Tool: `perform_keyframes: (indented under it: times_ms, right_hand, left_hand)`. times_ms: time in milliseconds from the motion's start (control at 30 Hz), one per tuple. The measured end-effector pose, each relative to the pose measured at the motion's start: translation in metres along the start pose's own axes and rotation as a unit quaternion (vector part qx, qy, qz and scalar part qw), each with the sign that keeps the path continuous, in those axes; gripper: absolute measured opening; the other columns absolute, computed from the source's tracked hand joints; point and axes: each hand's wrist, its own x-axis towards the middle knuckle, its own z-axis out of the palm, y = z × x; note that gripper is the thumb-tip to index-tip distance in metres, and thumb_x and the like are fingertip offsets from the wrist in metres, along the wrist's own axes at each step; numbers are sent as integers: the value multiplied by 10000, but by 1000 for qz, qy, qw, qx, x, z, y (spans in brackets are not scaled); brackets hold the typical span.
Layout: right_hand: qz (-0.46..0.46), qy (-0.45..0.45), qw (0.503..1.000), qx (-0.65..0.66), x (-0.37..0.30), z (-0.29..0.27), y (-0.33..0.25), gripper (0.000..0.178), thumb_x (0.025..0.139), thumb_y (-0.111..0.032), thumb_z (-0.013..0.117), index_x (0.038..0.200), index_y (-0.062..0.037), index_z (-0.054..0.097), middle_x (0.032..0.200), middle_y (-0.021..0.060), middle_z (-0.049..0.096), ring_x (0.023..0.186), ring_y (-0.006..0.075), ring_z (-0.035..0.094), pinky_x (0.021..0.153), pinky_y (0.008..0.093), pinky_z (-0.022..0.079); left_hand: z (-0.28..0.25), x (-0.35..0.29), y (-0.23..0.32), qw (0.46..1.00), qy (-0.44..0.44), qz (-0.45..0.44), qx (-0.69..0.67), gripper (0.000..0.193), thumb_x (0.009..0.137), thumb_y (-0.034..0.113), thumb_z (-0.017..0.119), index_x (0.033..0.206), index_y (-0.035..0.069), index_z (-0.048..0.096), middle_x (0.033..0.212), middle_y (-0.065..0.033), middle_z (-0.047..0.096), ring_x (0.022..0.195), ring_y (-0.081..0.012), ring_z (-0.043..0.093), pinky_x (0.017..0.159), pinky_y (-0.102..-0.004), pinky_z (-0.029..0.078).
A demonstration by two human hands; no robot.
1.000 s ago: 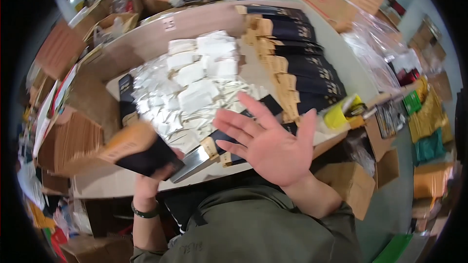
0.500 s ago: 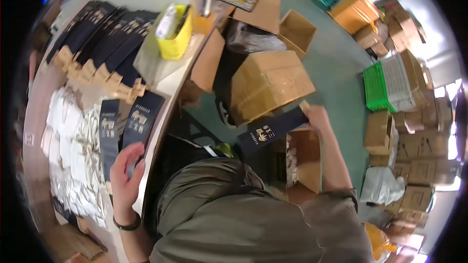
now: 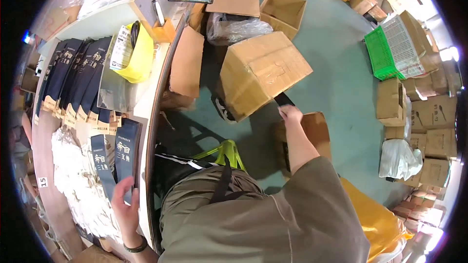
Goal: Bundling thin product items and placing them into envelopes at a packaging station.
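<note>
A taped brown cardboard box (image 3: 265, 68) stands upper centre, beside the flat black packet (image 3: 283, 99) right of centre; an open brown carton (image 3: 319, 129) lies below. Pinched in the right hand (image 3: 291, 114), the packet slants lengthwise toward upper left. Lower left, the left hand (image 3: 126, 210) is loosely spread.

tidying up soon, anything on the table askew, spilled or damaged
Mildly untidy: white packets lie in a loose heap on the table, unlike the dark packs lined up nearby. No spill or damage stands out.
</note>
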Motion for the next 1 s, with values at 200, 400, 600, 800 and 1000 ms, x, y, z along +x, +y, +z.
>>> perform_keyframes:
  times_ms: [200, 400, 600, 800, 1000]
  right_hand:
    - [110, -103, 982, 114, 9, 150, 14, 204, 959, -100, 493, 1130, -43, 587, 1003, 99, 649, 907, 252, 623, 734, 338, 523]
    - [121, -163, 974, 100, -42, 244, 52, 266, 981, -66, 434, 1185, 71, 536, 1093, 196, 668, 1029, 335, 665, 944, 471, 541]
    - [207, -8, 978, 8, -42, 213, 118, 334, 1041, -132, 295, 1311, -12, 452, 1214, 148, 593, 973, 346, 681, 856, 483, 571]
    - [190, -163, 940, -232, -15, 168, 115, 688, 935, -377, 676, 1473, -97, 350, 1426, 149, 489, 1349, 279, 448, 1115, 497, 343]
    - [23, -386, 922, 15, -45, 184, -15, 702, 984, -411, 586, 1497, -41, 283, 1382, 233, 493, 1284, 365, 499, 1066, 504, 408]
  left_hand:
    - [18, 14, 32, 999, -47, -3, 24, 341, 816, -28, 631, 1157, -13, 647, 1057, -126, 680, 1005, -243, 643, 919, -340, 491]
    - [11, 6, 31, 998, 0, -26, 52, 323, 821, 0, 646, 1144, -14, 645, 1040, -156, 677, 985, -290, 650, 887, -360, 499]
    - [18, 1, 21, 997, -3, -37, 64, 305, 824, 37, 664, 1126, -4, 638, 1015, -172, 663, 955, -360, 638, 849, -385, 504]
    - [25, 9, 25, 997, -30, -41, 53, 302, 829, 29, 652, 1129, -5, 640, 1036, -177, 667, 970, -359, 647, 857, -382, 506]
    - [24, 7, 25, 995, -25, -71, 63, 317, 829, 24, 649, 1145, 3, 644, 1052, -178, 670, 989, -351, 653, 864, -381, 506]
